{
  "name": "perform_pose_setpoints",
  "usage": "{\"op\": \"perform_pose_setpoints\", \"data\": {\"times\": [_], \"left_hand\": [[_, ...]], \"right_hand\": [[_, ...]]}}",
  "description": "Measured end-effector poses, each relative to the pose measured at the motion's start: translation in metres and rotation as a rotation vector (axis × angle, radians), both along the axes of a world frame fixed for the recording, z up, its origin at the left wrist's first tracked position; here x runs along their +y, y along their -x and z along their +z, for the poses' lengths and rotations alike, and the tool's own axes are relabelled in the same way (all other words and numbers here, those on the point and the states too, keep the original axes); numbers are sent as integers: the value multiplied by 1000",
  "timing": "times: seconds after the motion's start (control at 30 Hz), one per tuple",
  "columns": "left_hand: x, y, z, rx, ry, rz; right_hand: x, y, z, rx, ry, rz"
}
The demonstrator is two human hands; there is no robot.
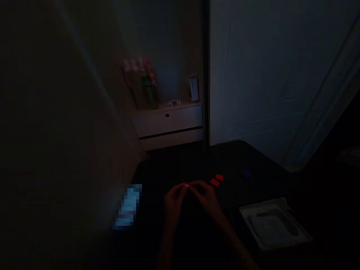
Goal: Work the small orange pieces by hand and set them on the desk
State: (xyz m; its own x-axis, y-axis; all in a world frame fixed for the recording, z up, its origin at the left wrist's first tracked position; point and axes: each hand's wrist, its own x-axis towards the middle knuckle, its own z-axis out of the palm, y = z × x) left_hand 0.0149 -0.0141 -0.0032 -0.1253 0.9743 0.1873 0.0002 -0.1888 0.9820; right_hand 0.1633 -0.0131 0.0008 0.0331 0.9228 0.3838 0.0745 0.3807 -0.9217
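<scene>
In dim light, my left hand and my right hand meet at the fingertips over the dark table. Between them they pinch a small red piece. Only a sliver of it shows, so its exact kind is unclear. Just beyond my right hand, two flat red pieces with an oblong outline, a front one and a back one, lie close together on the table. Farther right is a small purple object whose shape is hard to make out.
A pixelated bright screen-like patch is at the left. On the right, near the table's front edge, lies a pale square item. Behind the table stand white drawers, with a bottle and a checked cloth above.
</scene>
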Motion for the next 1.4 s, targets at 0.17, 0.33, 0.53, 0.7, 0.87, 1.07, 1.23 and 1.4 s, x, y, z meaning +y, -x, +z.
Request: {"op": "perform_pose_setpoints", "data": {"times": [0.17, 0.33, 0.53, 0.7, 0.87, 1.07, 1.23, 1.4], "left_hand": [[2, 2, -4, 15, -10, -13], [4, 3, -7, 37, -22, -5], [3, 4, -4, 71, -114, 16], [1, 1, 0, 45, -92, -7], [1, -1, -2, -49, -37, -23], [2, 1, -3, 27, -66, -34], [1, 1, -3, 40, -75, -49], [0, 1, 1, 34, -84, -87]], "right_hand": [[0, -1, 0, -23, -10, -3], [0, 0, 0, -45, -1, 17], [-2, 1, 1, -63, 1, 52], [-1, 1, 0, -51, -41, 49], [-1, 0, 3, -87, -90, 68], [0, -1, 1, -71, -72, 29], [1, -1, -2, -66, -96, 11], [-2, 0, 1, -54, -100, 37]]}}
